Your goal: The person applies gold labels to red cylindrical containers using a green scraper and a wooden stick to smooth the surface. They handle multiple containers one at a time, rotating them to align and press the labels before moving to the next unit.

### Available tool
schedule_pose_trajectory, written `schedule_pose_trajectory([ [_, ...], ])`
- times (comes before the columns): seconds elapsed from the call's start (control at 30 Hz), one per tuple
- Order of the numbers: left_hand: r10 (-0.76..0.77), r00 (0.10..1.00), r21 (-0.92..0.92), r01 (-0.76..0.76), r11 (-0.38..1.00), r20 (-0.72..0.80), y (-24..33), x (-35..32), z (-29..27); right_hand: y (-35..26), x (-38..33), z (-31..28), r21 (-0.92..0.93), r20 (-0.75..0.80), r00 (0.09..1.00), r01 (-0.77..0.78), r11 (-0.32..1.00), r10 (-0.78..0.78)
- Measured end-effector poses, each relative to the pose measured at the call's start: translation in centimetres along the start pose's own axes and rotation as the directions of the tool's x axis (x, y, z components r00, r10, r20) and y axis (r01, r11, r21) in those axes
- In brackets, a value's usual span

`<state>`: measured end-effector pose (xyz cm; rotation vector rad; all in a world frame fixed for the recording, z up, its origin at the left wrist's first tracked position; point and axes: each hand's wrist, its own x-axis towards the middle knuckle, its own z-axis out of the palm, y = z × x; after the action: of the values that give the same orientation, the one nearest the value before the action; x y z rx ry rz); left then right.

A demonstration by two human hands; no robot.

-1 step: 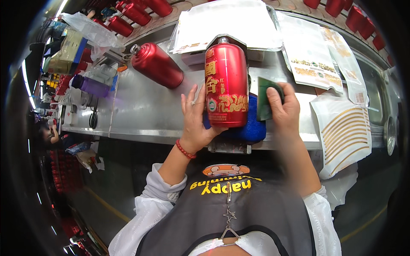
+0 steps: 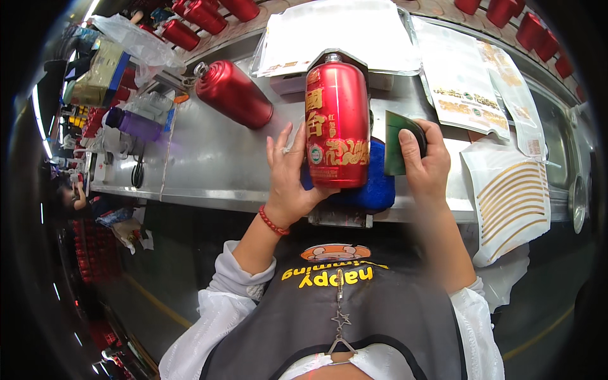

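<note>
A red bottle [image 2: 339, 126] with gold lettering and ornament lies in front of me, neck pointing away, over a blue cloth-covered pad [image 2: 380, 183]. My left hand [image 2: 290, 168] is against its lower left side, fingers stretched out and spread, thumb reaching below the base. In my right hand [image 2: 425, 155] is a flat green scraper [image 2: 395, 144] with a dark grip, pinched between thumb and fingers. Its blade is upright, just right of the bottle and apart from it. The pad's underside is hidden by the bottle.
A second, plain red bottle [image 2: 234, 95] lies at the left on the metal table [image 2: 209, 164]. White sheets [image 2: 335, 38] are stacked behind. Gold-printed transfer sheets [image 2: 459, 76] and a gold-striped sheet [image 2: 513, 196] lie at the right. A purple drinking bottle [image 2: 136, 125] is far left.
The scraper has turned slightly, its green face showing more toward me, and my right hand has shifted a little right. The bottle has rolled slightly, its gold lettering moving a little right.
</note>
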<state>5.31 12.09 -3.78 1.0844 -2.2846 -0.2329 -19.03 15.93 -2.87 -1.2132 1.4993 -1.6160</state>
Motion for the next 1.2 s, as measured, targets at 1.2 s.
schedule_pose_trajectory([
  [1.2,-0.045,0.992,-0.127,0.03,0.991,-0.117,-0.2,-0.1,1.2,-6.9,0.3,-2.5,-0.268,0.48,0.757,0.608,0.747,-0.444],
])
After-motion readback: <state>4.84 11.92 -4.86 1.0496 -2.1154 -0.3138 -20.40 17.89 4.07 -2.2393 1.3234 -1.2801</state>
